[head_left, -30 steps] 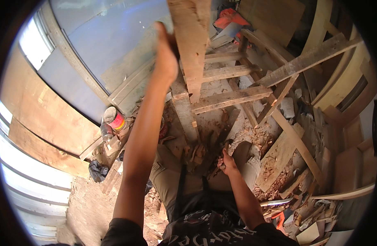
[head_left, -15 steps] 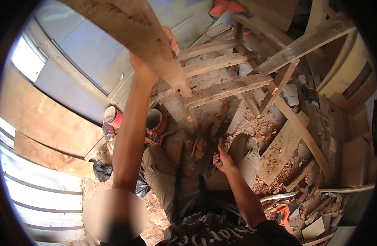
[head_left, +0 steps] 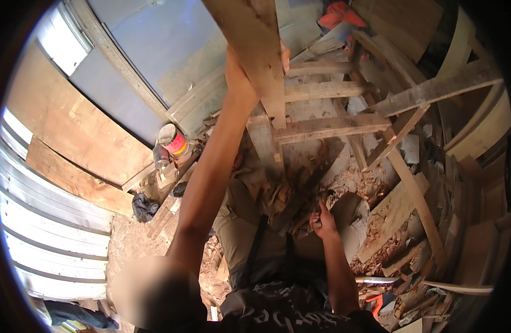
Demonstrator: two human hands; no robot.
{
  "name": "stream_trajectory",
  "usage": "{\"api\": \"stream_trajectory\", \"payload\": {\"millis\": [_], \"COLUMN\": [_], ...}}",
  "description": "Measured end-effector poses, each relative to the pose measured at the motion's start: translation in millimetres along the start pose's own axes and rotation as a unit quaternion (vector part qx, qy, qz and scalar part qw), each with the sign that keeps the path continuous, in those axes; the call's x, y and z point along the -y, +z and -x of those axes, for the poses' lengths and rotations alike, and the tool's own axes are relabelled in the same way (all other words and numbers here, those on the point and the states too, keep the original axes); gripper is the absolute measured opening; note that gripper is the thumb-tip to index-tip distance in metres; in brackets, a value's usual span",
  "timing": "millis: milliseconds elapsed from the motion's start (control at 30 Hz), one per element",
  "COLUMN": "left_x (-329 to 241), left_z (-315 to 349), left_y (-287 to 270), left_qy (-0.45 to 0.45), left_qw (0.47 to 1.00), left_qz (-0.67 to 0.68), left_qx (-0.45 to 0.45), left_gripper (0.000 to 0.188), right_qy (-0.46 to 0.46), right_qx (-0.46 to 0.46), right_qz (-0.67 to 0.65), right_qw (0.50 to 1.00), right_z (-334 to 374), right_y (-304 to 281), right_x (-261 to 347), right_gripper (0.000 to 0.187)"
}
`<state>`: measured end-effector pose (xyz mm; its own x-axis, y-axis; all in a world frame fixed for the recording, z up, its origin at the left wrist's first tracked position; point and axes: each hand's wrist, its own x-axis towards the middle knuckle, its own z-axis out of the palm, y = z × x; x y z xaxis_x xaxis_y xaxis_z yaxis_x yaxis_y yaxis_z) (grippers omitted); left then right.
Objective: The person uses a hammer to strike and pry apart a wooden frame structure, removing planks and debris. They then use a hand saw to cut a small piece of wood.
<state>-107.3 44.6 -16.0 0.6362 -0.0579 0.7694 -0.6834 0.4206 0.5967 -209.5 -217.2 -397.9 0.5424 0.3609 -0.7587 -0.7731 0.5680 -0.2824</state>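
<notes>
My left arm reaches up and forward, and my left hand [head_left: 241, 77] is wrapped round a long wooden board [head_left: 255, 41]. The board stands tilted, its narrow notched lower end beside a rough wooden frame [head_left: 333, 129]. In front of my right knee, my right hand [head_left: 324, 221] is low and closed, with the thumb stretched along something like a short handle. What that handle belongs to is hard to make out against the dark wood pieces around it. Wood chips [head_left: 355, 186] lie about the frame's foot.
A pink-and-yellow-banded can [head_left: 173, 142] stands by the left wall with a black plastic bag [head_left: 145, 207] nearby. Right of my knee lie a wide plank [head_left: 391, 219], a saw-like blade [head_left: 376, 280] and scraps. An orange cloth-like thing [head_left: 342, 15] lies at the back.
The view has swung left, so everything sits further right. My left hand still grips the board, which now stands more upright. My right hand stays low and closed.
</notes>
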Motion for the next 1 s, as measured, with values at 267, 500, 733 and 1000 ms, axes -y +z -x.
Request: {"api": "stream_trajectory", "payload": {"millis": [267, 500, 733, 1000], "left_x": [1.5, 5.0, 6.6, 5.3], "left_z": [3.8, 3.1, 2.3, 2.1], "left_y": [0.8, -1.4, -3.1, -10.0], "left_qy": [-0.046, 0.003, -0.011, -0.004], "left_qw": [0.998, 1.000, 0.998, 1.000], "left_qz": [0.029, -0.012, 0.041, -0.003], "left_qx": [-0.022, 0.024, 0.041, 0.010], "left_gripper": [0.061, 0.060, 0.058, 0.056], "right_qy": [0.000, -0.019, -0.121, -0.047], "right_qx": [-0.022, -0.009, 0.139, 0.110], "right_qz": [-0.016, -0.003, -0.124, 0.076], "right_qw": [1.000, 1.000, 0.975, 0.990], "right_z": [-3.2, -3.0, 9.6, 58.6], "right_y": [-1.1, 12.7, 111.5, 129.5], "right_x": [0.4, -10.9, -18.3, -17.2], "right_gripper": [0.039, 0.042, 0.041, 0.041]}}
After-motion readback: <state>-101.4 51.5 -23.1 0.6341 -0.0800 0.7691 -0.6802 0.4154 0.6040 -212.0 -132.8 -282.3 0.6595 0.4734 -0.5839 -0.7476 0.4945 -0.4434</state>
